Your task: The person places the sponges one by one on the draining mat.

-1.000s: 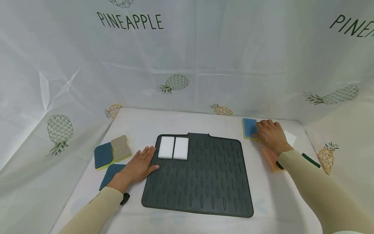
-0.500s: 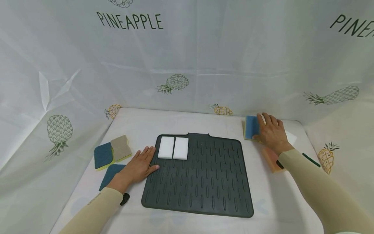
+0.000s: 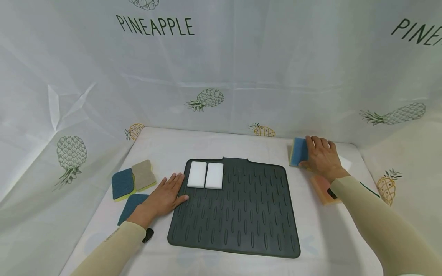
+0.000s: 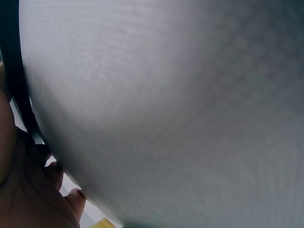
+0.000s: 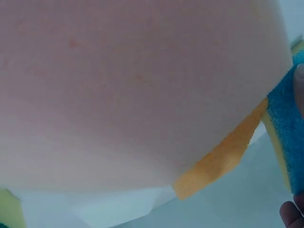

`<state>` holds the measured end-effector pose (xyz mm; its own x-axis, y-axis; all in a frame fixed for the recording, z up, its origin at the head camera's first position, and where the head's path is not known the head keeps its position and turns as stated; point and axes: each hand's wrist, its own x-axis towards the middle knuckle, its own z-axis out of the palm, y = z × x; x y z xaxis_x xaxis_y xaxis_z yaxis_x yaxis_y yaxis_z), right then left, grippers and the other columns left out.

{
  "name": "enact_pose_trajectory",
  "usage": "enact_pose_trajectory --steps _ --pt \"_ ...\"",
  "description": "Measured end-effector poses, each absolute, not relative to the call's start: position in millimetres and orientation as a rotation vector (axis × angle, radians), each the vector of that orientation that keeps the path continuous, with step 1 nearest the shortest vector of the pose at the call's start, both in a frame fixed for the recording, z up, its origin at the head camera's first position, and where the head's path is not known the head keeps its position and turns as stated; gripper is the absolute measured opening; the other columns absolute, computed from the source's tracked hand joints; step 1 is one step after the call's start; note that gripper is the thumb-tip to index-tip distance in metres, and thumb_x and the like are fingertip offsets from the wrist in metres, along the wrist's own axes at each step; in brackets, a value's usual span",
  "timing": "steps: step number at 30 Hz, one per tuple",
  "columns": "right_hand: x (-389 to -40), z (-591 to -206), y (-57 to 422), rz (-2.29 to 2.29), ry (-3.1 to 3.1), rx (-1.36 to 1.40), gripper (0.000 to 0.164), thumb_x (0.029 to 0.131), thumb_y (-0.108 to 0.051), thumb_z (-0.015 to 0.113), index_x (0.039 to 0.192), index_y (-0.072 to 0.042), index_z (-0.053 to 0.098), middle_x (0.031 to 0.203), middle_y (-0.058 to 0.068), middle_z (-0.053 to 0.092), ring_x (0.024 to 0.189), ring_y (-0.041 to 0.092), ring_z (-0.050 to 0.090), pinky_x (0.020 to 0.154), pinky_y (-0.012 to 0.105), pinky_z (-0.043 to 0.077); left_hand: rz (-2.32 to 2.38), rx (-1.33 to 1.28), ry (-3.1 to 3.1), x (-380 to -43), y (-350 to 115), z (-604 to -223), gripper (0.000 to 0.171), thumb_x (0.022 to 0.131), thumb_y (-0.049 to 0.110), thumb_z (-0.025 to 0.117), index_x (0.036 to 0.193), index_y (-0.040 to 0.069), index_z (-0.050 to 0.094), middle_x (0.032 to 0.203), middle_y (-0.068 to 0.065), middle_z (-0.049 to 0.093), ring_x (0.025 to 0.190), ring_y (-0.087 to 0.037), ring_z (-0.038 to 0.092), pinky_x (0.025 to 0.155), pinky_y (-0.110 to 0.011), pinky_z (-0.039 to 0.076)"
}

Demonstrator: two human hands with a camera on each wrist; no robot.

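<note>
One blue sponge [image 3: 299, 151], right of the grey mat [image 3: 235, 209], is gripped by the right hand [image 3: 321, 159]; the left hand [image 3: 164, 197] lies flat on the mat's left edge; a lift and carry onto the mat seems called for next

Head cam: whole white counter [image 3: 241, 143] viewed from above, facing fwd and down. Left wrist cam is pressed v. close to the dark grey ribbed rubber mat [image 4: 180, 104]. Right wrist cam is set v. close over the orange-pink sponge [image 5: 142, 90]; blue-and-yellow sponge [image 5: 287, 123] shared w/ head view.
</note>
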<state>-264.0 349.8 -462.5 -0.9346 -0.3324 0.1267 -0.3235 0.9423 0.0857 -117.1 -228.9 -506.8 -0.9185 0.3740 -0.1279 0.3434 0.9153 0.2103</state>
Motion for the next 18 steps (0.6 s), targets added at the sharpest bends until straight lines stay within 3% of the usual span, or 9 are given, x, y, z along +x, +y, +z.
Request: enact_pose_trajectory --steps 5,10,18 --pt "-261.2 -465.1 351.8 -0.045 -2.919 0.499 0.116 0.073 -0.048 0.097 0.152 0.009 0.034 0.148 0.031 0.04 0.135 0.054 0.041 0.109 0.075 0.034 0.281 0.547 2.907 -117.3 -229.3 -507.2 0.085 0.108 0.047 0.057 0.166 -0.005 0.022 0.172 -0.023 0.027 0.161 -0.043 0.021 0.128 -0.065 0.021" --pt "-258.7 -471.2 355.3 -0.081 -2.91 0.51 0.131 0.067 -0.054 0.098 0.157 0.008 0.027 0.15 0.031 0.039 0.136 0.053 0.042 0.108 0.075 0.035 0.274 0.544 2.903 -117.8 -230.3 -507.7 0.084 0.108 0.047 0.056 0.166 -0.004 0.022 0.172 -0.023 0.026 0.161 -0.043 0.021 0.128 -0.065 0.021" --pt "-260.3 -474.3 355.1 -0.067 -2.908 0.526 0.131 0.069 -0.046 0.097 0.159 0.011 0.022 0.154 0.033 0.037 0.139 0.053 0.039 0.11 0.075 0.034 0.259 0.56 2.912 -117.7 -231.4 -508.6 0.085 0.108 0.048 0.057 0.166 -0.004 0.022 0.172 -0.023 0.027 0.16 -0.043 0.023 0.128 -0.065 0.023"
